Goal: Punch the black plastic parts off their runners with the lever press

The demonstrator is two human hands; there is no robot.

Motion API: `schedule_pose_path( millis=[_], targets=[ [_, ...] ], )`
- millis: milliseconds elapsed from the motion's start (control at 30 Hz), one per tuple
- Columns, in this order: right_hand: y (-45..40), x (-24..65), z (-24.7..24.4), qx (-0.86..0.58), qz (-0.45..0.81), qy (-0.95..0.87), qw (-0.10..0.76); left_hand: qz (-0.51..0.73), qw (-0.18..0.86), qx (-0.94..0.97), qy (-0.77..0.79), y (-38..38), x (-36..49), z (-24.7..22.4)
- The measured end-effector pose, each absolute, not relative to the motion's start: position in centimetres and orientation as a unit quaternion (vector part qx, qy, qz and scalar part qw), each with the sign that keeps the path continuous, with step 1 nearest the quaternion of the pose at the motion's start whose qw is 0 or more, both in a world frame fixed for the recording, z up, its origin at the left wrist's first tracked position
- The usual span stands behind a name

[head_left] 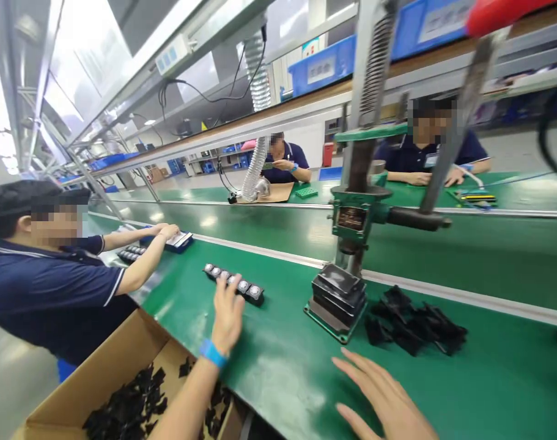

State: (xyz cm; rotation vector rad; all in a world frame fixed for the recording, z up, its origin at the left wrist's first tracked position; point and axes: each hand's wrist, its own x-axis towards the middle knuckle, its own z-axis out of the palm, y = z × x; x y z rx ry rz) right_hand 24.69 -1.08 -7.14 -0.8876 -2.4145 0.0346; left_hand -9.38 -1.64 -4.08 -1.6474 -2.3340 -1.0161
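My left hand (227,311), with a blue band at the wrist, reaches over the green bench. Its fingertips are at the middle of a row of black parts with round white faces (254,292); whether they grip it cannot be made out. Lower right, my right hand (374,391) has its fingers spread and holds nothing. In front of it stands a green hand press (354,214) with a black block-shaped fixture (337,290) at its foot. A loose pile of black pieces (413,321) lies right of the press.
An open cardboard box (95,366) of black pieces is at lower left. A person (53,287) at the left works over a blue tray (180,241). Two people sit across the bench. Overhead runs a shelf with blue bins (321,67); a ribbed clear hose (255,165) hangs down.
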Motion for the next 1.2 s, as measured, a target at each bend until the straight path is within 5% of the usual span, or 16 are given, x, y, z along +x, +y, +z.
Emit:
schedule_pose_path(
  millis=[200, 433, 1033, 1200],
  targets=[
    [3.6, 7.3, -3.0, -0.404, 0.101, -0.893, 0.169, -0.318, 0.049, -0.486, -0.813, 3.5, -23.3, -1.8],
    [6.4, -2.9, -3.8, -0.407, 0.088, -0.896, 0.155, -0.268, -0.005, -0.606, -0.749, 5.5, -23.8, -3.8],
    [-0.3, 25.1, -5.8, -0.346, -0.102, -0.917, 0.169, -0.241, 0.012, -0.686, -0.686, -5.1, 1.7, -6.3],
    [-0.1, 29.0, -4.5, -0.347, -0.125, -0.886, 0.282, -0.261, 0.085, -0.694, -0.666, -5.9, 3.4, -6.7]
  ],
)
